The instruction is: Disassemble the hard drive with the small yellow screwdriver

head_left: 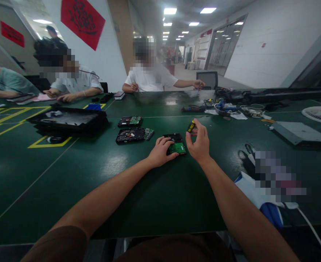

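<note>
My left hand (161,152) grips the near left side of a hard drive (176,139), its fingers over the black casing and the thumb along the front edge. The green circuit board (178,147) of this drive faces up. Just right of it, my right hand (200,141) is raised above the table, holding a screwdriver (191,126) by its black and yellow handle. The screwdriver's shaft cannot be made out. To the left lie another hard drive (129,135) and a loose circuit board (148,134) touching its side or very near it. A further drive (130,121) sits behind them.
A stack of black trays (69,122) stands left on the green table (127,196). Cables (225,107) lie at back right, near a grey metal box (302,133). A white and blue cloth-like item (254,187) rests at right. Several people sit across the table.
</note>
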Demonstrator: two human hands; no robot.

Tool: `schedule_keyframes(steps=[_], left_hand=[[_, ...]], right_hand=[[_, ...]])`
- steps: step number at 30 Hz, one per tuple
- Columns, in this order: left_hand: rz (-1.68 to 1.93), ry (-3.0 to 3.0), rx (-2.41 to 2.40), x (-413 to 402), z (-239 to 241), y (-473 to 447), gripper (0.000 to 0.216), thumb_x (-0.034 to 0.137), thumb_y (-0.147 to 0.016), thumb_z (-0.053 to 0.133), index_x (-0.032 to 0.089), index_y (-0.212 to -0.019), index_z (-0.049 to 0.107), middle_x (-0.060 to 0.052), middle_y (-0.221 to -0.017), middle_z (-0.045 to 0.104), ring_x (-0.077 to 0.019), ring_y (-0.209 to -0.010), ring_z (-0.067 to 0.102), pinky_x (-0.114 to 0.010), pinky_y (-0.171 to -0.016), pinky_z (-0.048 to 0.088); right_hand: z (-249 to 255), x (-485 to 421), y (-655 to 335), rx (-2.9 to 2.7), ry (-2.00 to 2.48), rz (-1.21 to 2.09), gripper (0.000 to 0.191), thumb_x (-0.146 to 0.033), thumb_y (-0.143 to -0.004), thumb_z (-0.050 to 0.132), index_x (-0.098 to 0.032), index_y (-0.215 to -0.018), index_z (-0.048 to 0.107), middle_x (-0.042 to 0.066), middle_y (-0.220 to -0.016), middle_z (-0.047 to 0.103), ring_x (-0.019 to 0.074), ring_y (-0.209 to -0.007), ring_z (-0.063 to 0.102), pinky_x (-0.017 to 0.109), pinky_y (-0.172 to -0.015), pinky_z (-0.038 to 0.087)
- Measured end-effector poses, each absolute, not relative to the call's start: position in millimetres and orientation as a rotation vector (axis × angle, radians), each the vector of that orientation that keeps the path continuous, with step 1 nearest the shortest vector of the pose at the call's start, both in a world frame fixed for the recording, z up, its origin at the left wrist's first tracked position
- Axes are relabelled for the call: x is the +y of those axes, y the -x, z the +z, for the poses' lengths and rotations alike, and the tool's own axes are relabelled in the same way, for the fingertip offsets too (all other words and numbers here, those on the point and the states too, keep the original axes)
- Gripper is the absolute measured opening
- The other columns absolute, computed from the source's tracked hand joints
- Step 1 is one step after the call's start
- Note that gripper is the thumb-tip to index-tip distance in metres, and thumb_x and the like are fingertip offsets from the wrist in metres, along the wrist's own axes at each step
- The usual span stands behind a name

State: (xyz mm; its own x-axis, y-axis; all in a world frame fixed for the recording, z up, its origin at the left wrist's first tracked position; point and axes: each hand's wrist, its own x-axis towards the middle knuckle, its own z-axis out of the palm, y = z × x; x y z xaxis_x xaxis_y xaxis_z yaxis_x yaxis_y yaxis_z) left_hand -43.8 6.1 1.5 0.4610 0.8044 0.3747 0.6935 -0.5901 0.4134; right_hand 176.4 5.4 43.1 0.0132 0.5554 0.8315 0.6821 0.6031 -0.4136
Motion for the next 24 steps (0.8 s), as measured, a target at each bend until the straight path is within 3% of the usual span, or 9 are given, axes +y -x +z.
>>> schedule_keyframes(steps=[7,24], left_hand=[[0.798,-2.494,1.31,4.0,4.1,43.6,0.061,0.058,-0.089,0.073,0.024,-0.139,0.061,-0.013,-0.152,0.053,-0.038,-0.152,0.031,-0.06,-0.124,0.035],[0.801,-2.485,1.303,5.3,3.2,44.2,0.062,0.059,-0.089,0.073,0.025,-0.139,0.061,-0.013,-0.152,0.052,-0.0382,-0.152,0.03,-0.06,-0.124,0.035]], right_hand=[[42.6,6.5,-176.5,-1.633,1.064,-0.105,0.062,-0.031,-0.099,0.057,-0.028,-0.158,0.037,0.015,-0.135,0.055,0.0239,-0.093,0.068,0.048,-0.081,0.067],[43.0,6.5,-176.8,-1.656,1.063,-0.148,0.06,-0.03,-0.101,0.053,-0.027,-0.158,0.036,0.015,-0.136,0.058,0.0253,-0.098,0.068,0.049,-0.087,0.066]])
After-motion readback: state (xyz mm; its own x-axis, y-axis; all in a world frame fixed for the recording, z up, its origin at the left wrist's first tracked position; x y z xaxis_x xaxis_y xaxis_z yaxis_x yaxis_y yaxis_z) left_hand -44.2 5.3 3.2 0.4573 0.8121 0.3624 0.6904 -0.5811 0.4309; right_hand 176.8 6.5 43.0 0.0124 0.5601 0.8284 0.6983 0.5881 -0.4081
